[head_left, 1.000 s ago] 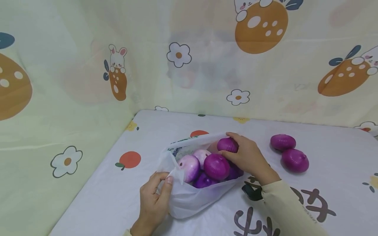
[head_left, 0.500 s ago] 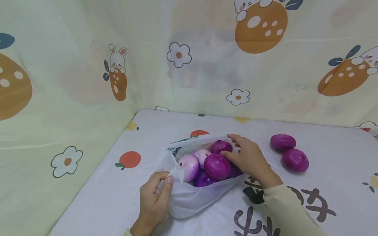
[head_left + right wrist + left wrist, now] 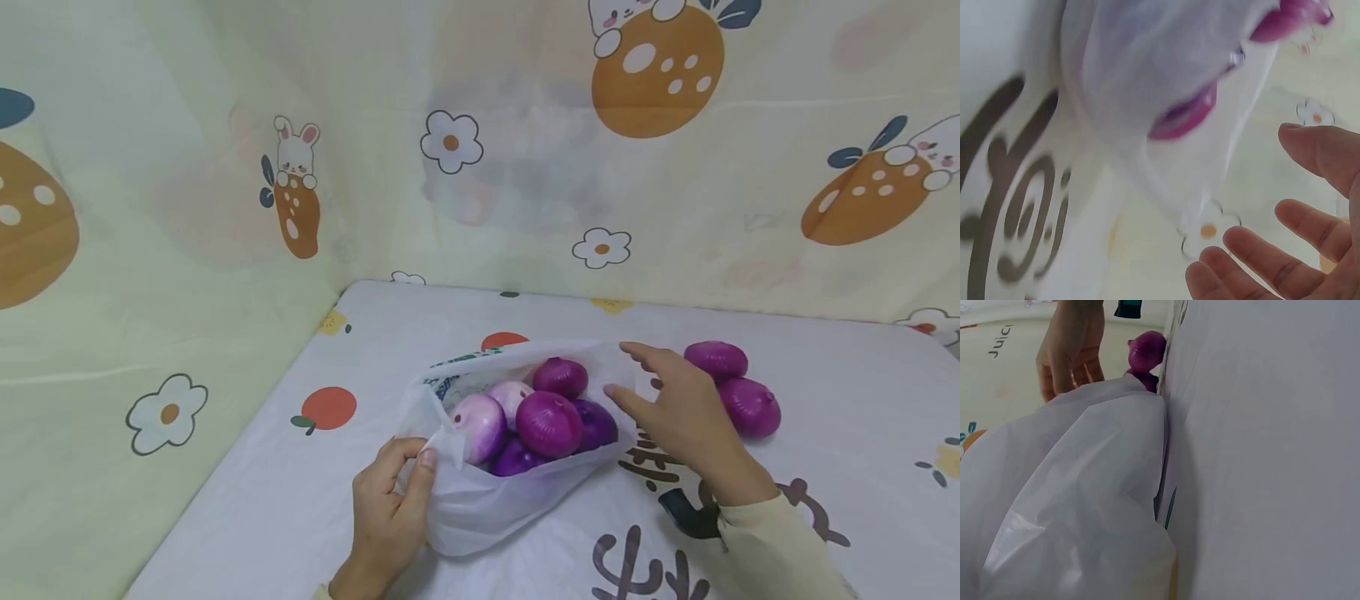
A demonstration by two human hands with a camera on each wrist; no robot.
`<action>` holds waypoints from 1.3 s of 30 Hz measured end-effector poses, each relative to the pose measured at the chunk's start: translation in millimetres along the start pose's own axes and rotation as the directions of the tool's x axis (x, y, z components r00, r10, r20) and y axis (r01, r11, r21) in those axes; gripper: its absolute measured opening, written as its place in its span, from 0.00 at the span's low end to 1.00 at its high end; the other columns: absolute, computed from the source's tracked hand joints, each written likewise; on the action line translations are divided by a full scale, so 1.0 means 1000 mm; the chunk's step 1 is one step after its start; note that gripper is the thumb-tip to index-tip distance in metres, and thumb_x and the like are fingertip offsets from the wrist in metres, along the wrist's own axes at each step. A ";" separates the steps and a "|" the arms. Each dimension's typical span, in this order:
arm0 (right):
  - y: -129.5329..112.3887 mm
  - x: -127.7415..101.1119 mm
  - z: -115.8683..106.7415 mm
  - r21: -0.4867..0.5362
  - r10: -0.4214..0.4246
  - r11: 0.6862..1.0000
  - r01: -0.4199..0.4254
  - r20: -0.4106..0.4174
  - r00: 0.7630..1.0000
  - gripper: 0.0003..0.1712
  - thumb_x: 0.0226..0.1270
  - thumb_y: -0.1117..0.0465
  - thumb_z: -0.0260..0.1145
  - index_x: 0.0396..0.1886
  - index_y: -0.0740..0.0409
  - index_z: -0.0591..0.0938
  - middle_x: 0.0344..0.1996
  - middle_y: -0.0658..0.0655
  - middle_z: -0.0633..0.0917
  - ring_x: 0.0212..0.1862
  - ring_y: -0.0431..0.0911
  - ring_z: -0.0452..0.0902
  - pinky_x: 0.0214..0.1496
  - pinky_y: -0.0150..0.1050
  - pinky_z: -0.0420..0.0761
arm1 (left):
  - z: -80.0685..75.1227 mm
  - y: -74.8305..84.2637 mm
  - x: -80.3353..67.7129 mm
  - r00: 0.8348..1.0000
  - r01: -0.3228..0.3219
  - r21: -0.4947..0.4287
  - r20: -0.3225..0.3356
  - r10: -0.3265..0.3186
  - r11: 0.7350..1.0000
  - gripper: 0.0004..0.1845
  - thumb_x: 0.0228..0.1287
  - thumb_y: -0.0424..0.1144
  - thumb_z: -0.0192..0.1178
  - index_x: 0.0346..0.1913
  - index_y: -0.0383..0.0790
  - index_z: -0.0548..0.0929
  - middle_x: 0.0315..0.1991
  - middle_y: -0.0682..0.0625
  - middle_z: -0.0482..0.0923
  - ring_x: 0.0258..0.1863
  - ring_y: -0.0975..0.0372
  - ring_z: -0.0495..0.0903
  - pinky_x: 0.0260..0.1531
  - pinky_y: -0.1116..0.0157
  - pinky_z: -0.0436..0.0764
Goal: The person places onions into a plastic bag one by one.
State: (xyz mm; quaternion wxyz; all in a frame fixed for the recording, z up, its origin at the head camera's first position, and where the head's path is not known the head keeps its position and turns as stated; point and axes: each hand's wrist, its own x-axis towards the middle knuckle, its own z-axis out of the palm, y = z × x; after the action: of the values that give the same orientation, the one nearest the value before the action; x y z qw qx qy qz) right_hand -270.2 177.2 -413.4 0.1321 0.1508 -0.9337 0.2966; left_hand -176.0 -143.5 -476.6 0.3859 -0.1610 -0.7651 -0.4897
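Observation:
A white plastic bag (image 3: 510, 508) lies on the table with its mouth open. Inside are several purple onions (image 3: 550, 425) and two paler, white-and-purple round vegetables (image 3: 480, 427) whose kind is unclear. My left hand (image 3: 393, 500) pinches the bag's near-left rim between thumb and fingers. Just right of the bag's mouth, my right hand (image 3: 686, 417) is held with thumb and fingers spread and nothing between them. In the right wrist view the fingers (image 3: 1260, 256) are apart from the bag. Two more purple onions (image 3: 748, 408) lie together beyond my right hand, partly covered by it.
A white tablecloth (image 3: 247, 533) with printed fruit and dark lettering covers the table. Patterned cloth (image 3: 510, 192) hangs behind and on the left. A dark strap-like piece (image 3: 686, 512) shows at my right wrist.
My right hand has let go of a purple onion in the bag and drawn back to the right. That onion rests at the back of the bag. My left hand has stayed put.

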 end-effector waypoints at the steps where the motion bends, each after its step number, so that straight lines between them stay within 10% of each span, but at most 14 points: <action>1: 0.004 -0.002 -0.003 -0.005 0.004 1.000 -0.004 -0.014 1.000 0.38 0.65 0.56 0.77 0.72 0.62 0.75 0.62 0.71 0.81 0.58 0.69 0.81 0.53 0.64 0.83 | 0.000 0.000 0.000 1.000 0.006 -0.002 0.001 -0.006 1.000 0.10 0.64 0.21 0.62 0.39 0.39 0.85 0.35 0.50 0.86 0.36 0.61 0.83 0.45 0.73 0.80; 10: 0.053 -0.006 -0.032 -0.095 0.091 0.990 -0.103 -0.122 0.988 0.36 0.66 0.55 0.76 0.69 0.66 0.76 0.60 0.76 0.80 0.60 0.72 0.75 0.58 0.72 0.74 | 0.001 0.000 -0.001 1.000 0.000 0.006 -0.019 0.000 1.000 0.11 0.63 0.20 0.62 0.39 0.39 0.86 0.35 0.51 0.87 0.35 0.62 0.83 0.45 0.73 0.80; 18: 0.090 -0.008 -0.058 -0.181 0.278 0.944 -0.277 -0.019 0.960 0.44 0.71 0.44 0.69 0.74 0.68 0.68 0.64 0.83 0.72 0.61 0.79 0.67 0.56 0.77 0.69 | 0.002 -0.003 -0.002 0.999 -0.027 0.021 -0.022 0.028 0.999 0.12 0.61 0.19 0.62 0.40 0.39 0.86 0.35 0.50 0.87 0.35 0.62 0.83 0.45 0.74 0.80; 39: 0.120 -0.010 -0.053 -0.233 0.394 0.905 -0.356 0.140 0.909 0.53 0.62 0.39 0.75 0.70 0.75 0.67 0.58 0.85 0.73 0.56 0.79 0.69 0.53 0.75 0.73 | 0.000 0.000 -0.002 1.000 0.004 0.011 -0.009 -0.004 1.000 0.10 0.64 0.21 0.62 0.40 0.39 0.85 0.37 0.50 0.88 0.37 0.61 0.84 0.47 0.74 0.80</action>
State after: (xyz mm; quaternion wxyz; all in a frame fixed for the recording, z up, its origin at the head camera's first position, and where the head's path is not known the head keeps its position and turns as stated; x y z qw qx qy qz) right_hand -296.3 303.9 -436.7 0.0005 -0.0197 -0.9785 0.2051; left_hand -174.8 -143.5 -478.1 0.3892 -0.1551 -0.7663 -0.4870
